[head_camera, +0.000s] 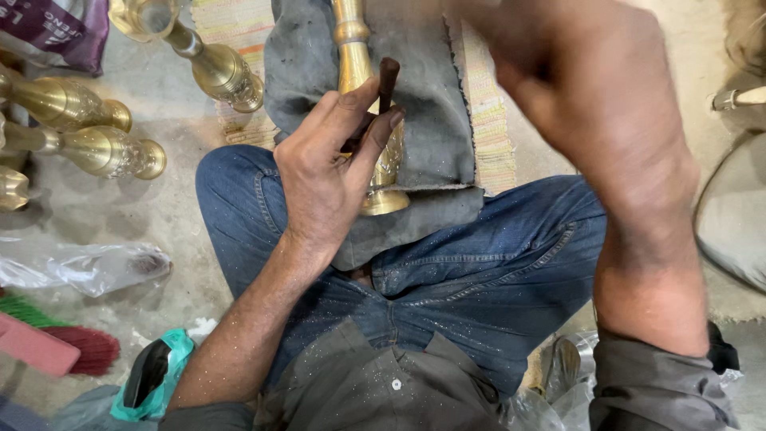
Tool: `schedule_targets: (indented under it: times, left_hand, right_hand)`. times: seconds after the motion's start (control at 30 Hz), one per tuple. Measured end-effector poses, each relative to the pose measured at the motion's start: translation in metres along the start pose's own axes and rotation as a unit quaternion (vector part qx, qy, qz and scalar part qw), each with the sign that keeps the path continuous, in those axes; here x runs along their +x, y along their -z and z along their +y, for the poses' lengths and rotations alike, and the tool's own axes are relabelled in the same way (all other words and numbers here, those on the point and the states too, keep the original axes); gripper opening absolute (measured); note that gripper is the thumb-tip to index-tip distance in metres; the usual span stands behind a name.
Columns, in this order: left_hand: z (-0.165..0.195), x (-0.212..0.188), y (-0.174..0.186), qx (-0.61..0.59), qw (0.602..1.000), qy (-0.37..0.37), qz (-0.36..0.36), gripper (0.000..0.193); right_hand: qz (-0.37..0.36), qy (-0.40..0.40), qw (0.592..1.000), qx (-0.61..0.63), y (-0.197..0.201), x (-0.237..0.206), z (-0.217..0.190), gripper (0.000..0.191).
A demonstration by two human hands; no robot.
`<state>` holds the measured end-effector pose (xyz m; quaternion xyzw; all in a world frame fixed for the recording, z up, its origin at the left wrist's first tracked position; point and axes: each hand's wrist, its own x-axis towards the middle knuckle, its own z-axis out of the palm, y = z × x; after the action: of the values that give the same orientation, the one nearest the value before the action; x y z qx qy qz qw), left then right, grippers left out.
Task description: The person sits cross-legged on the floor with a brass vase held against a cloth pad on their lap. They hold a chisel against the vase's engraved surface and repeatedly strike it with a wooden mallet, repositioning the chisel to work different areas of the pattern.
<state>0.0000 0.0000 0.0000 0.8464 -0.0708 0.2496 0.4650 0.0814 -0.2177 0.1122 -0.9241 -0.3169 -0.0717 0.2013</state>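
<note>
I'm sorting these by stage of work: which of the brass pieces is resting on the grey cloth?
The brass piece under the left hand, lying on the grey cloth over the lap. The other brass pieces lie on the bare floor at left.

A floor-level metal workshop — brass vases (96, 128) lie on bare concrete (159, 215).

purple printed bag (60, 28), top left

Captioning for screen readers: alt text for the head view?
A seated person's left hand pinches a dark rod-like tool against a brass stem piece lying on a grey cloth across their lap. The blurred right hand is raised; similar brass pieces lie nearby.
</note>
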Motion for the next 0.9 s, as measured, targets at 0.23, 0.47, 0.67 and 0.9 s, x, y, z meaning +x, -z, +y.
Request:
schedule_targets:
  times: [0.23, 0.47, 0.67, 0.9]
  left_hand:
    - [0.004, 0.003, 0.002, 0.021, 1.0, 0.015, -0.008, 0.031]
    - [0.007, 0.004, 0.007, -0.001, 1.0, -0.009, -0.011, 0.031]
    - [0.003, 0.002, 0.005, 0.009, 1.0, 0.001, -0.023, 0.032]
    - [-0.001, 0.001, 0.006, 0.007, 1.0, -0.009, -0.029, 0.031]
  right_hand:
    - [0.037, -0.026, 0.999, -0.003, -0.009, -0.004, 0.008, 0.027]
    - [0.065, 0.062, 0.993, -0.083, -0.011, -0.005, 0.007, 0.024]
    - [0.054, 0.043, 0.99, -0.126, -0.01, -0.005, 0.001, 0.023]
    - [0.035, 0.093, 0.981, -0.168, -0.011, -0.01, 0.002, 0.023]
